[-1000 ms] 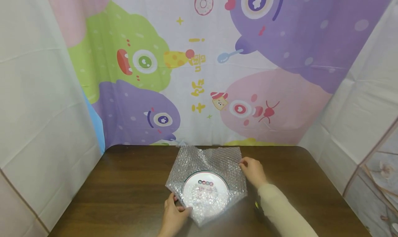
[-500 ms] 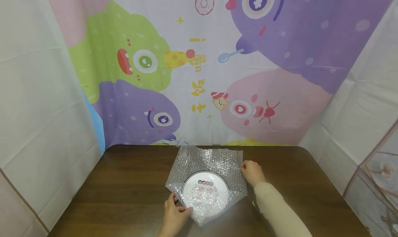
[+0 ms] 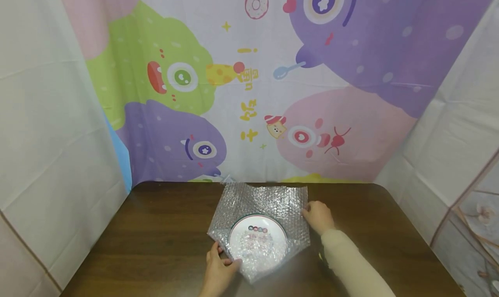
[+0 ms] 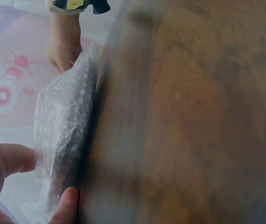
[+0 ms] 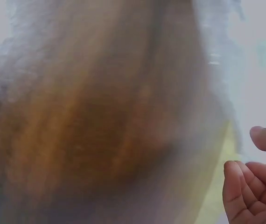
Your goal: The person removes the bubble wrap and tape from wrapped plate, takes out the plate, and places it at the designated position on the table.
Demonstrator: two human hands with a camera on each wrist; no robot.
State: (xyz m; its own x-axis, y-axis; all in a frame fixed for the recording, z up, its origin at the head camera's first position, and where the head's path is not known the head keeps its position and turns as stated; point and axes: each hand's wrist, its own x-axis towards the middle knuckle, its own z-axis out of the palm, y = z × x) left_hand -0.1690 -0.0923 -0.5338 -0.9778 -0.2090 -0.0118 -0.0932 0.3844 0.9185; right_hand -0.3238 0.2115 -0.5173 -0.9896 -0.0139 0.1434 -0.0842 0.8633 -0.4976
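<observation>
A white plate (image 3: 258, 247) with a dark green and red rim lies inside clear bubble wrap (image 3: 278, 198) at the table's near middle. Small round pictures show near the plate's top. My left hand (image 3: 218, 269) pinches the near-left edge of the wrapped plate, thumb on top and fingers below; the left wrist view shows the bubble wrap (image 4: 67, 102) between them. Beside the wrap's right edge is my right hand (image 3: 319, 217). In the right wrist view its fingers (image 5: 235, 191) are bent and the thumb stands apart, with nothing seen between them.
The dark brown wooden table (image 3: 156, 227) extends to both sides. A cartoon-print curtain (image 3: 249, 93) hangs at its back edge, and pale cloth walls (image 3: 58, 137) stand left and right. A cream sleeve (image 3: 352, 262) covers the right forearm.
The wrap's far-right corner has spread outward and flattened. My right hand has shifted slightly down along the right edge, letting go of the wrap. My left hand and the plate have not moved.
</observation>
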